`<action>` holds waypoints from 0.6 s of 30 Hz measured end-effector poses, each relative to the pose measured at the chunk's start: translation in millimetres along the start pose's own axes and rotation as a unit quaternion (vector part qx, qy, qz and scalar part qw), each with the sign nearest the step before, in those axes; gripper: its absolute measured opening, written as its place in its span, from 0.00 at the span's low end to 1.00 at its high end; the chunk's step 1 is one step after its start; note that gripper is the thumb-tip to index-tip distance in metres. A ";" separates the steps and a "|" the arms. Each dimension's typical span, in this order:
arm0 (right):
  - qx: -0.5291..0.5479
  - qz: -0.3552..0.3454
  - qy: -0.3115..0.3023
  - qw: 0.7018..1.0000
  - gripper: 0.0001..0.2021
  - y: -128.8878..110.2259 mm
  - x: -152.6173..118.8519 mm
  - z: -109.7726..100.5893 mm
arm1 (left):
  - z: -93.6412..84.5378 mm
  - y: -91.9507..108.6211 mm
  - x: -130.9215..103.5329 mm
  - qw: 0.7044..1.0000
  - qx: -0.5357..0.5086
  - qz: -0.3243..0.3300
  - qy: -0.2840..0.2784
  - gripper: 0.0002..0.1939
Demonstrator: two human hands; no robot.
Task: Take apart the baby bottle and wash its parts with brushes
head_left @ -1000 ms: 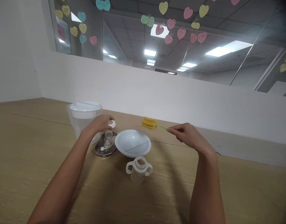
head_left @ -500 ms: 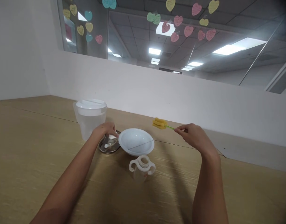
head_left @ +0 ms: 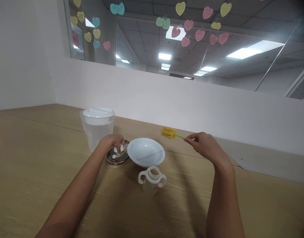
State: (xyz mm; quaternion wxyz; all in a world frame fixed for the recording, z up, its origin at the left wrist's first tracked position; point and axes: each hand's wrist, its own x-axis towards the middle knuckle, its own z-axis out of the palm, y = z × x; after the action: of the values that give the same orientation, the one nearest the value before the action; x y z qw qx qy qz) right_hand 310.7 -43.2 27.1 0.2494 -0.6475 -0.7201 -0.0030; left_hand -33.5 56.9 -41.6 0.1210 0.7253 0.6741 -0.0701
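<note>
My right hand [head_left: 200, 142] pinches the green stick of a yellow sponge brush [head_left: 169, 132], held above the table behind and right of a white bowl [head_left: 145, 152]. Over a round metal tray [head_left: 117, 161], my left hand [head_left: 115, 141] has its fingers closed down on a small white piece [head_left: 118, 149]. A clear part with a white tip lies beside that piece on the tray. In front of the bowl stands an open bottle [head_left: 150, 185] with two white handles.
A lidded clear pitcher [head_left: 98, 130] stands behind the tray at the left. Behind the wooden table [head_left: 266, 205] rises a white wall [head_left: 154, 102] with a window above it, carrying heart-shaped notes.
The fingers of my left hand have curled down over the white piece on the tray. My right hand still holds the brush in nearly the same place. The view has tilted slightly.
</note>
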 end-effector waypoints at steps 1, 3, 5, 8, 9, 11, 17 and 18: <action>0.002 0.002 -0.005 1.000 0.17 -1.2 -0.3 -0.2 | 0.8 0.5 -0.1 1.000 0.005 0.001 -0.003 0.28; 0.008 0.002 -0.016 1.000 0.16 -4.2 -1.2 -0.8 | 2.8 2.8 0.2 1.000 0.015 0.003 -0.008 0.28; 0.015 -0.004 -0.023 1.000 0.16 -6.8 -2.0 -1.4 | 4.8 6.5 1.2 1.000 0.023 0.000 -0.010 0.27; 0.025 -0.012 -0.028 0.999 0.16 -8.8 -2.5 -1.8 | 7.1 12.5 3.3 0.999 0.037 -0.015 -0.004 0.24; 0.026 -0.013 -0.028 0.999 0.15 -9.1 -2.4 -1.7 | 7.6 14.3 4.0 0.999 0.043 -0.022 0.002 0.23; 0.027 -0.019 -0.029 0.999 0.15 -9.4 -2.3 -1.7 | 8.7 17.5 5.5 0.998 0.055 -0.035 0.015 0.23; 0.024 -0.022 -0.043 0.999 0.15 -11.3 -2.4 -1.8 | 13.3 23.6 6.8 0.994 0.076 -0.052 0.053 0.25; 0.025 -0.023 -0.044 0.998 0.15 -11.6 -2.4 -1.9 | 14.0 23.9 6.7 0.994 0.075 -0.052 0.056 0.25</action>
State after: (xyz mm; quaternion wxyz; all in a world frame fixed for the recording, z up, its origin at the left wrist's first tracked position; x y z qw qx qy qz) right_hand 300.6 -48.0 31.6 0.2329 -0.6243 -0.7447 0.0379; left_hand -8.4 58.0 -54.8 0.0245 0.6994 0.7090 -0.0863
